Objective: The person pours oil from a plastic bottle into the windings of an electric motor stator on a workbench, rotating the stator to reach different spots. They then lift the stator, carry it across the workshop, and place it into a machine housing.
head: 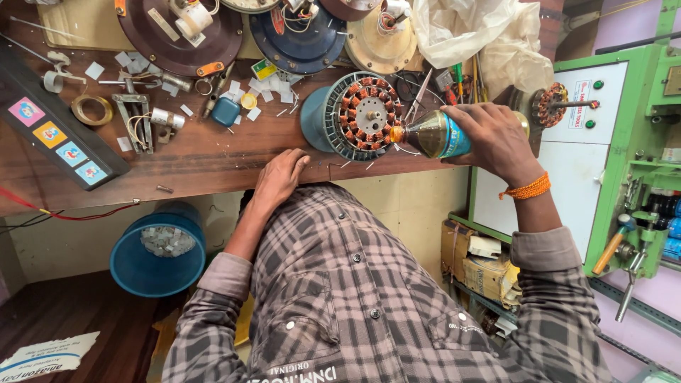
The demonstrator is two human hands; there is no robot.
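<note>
My right hand (499, 139) grips a clear plastic bottle (433, 134) of yellowish liquid with a blue label, tipped sideways so its orange nozzle touches the copper-wound fan stator (363, 113). The stator sits in a teal round housing (317, 118) on the wooden bench. Flat on the bench edge, just left of the housing, rests my left hand (279, 177), holding nothing, fingers loosely together.
Several fan motor covers (177, 42) line the back of the bench, with metal tools (135, 120), a tape roll (91, 110) and paper scraps. A blue bucket (156, 252) of scraps stands below. A green winding machine (624, 142) and cardboard boxes (482, 266) are at right.
</note>
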